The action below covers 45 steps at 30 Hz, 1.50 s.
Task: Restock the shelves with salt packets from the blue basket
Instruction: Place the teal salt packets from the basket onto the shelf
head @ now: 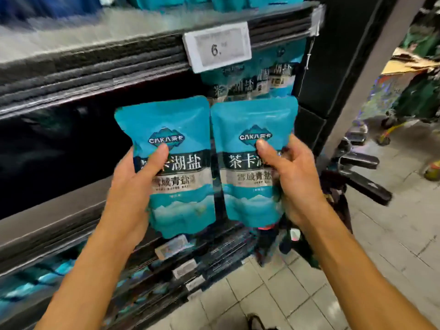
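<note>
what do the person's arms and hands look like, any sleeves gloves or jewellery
Both forearms are bare as far as the frame shows, with no sleeve edge in view. The left hand and the right hand wear no gloves. No watch or wristband shows on either wrist. A small shiny spot sits near the right hand's fingers, but it is too blurred to call a ring. Thumbnails are short and unpainted.

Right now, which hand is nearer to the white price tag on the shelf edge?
Right. The right hand, gripping its salt packet, sits below and slightly right of the price tag; the left hand, gripping the other packet, is below and farther left.
</note>
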### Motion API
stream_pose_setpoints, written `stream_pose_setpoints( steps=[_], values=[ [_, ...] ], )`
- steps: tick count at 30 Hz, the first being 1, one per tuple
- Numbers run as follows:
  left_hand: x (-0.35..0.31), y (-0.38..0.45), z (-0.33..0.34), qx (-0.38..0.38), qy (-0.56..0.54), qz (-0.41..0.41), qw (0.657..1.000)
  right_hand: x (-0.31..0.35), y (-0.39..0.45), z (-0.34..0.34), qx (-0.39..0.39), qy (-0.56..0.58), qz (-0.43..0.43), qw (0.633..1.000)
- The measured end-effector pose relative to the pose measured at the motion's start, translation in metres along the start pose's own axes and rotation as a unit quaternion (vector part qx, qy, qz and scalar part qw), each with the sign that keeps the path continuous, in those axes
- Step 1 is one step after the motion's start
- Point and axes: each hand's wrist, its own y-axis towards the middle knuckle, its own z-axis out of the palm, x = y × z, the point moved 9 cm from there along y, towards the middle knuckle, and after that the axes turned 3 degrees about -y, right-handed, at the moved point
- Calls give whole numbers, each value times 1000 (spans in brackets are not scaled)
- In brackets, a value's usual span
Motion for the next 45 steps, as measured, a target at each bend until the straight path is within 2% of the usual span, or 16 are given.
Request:
stream_pose_setpoints(
  steps=[4, 9, 13, 17, 20, 23, 26, 28, 30, 37, 45],
  values=[
    [-27, 23, -15, -86, 9, 39, 995, 11, 57, 48, 40, 19, -9, 999],
    [-25, 47, -51, -188, -7, 24, 982, 10, 90, 104, 38, 41, -20, 998],
    [-30, 67, -65, -217, -39, 53, 974, 0, 105, 139, 52, 59, -17, 997],
    [-27, 87, -66, -195, -33, 92, 976, -10, 113, 153, 72, 0, -41, 997],
    [-26, 93, -65, -174, -6, 113, 978, -20, 109, 147, 91, -116, -39, 988],
    [-20, 94, -61, -140, 30, 123, 982, -22, 81, 135, 94, -304, -149, 936],
    [4, 95, -62, -115, 43, 22, 992, -25, 55, 123, 70, -391, -203, 895],
    [15, 99, -56, -43, 63, -26, 997, -22, 48, 116, 25, -463, -225, 857],
    [18, 103, -52, -6, 80, -46, 996, -25, 50, 109, 15, -472, -204, 858],
    [40, 111, -44, -59, 79, -119, 988, -25, 60, 89, -14, -394, -184, 900],
    [40, 121, -24, -38, 76, -81, 993, -20, 64, 73, -61, -383, -200, 900]
  ],
)
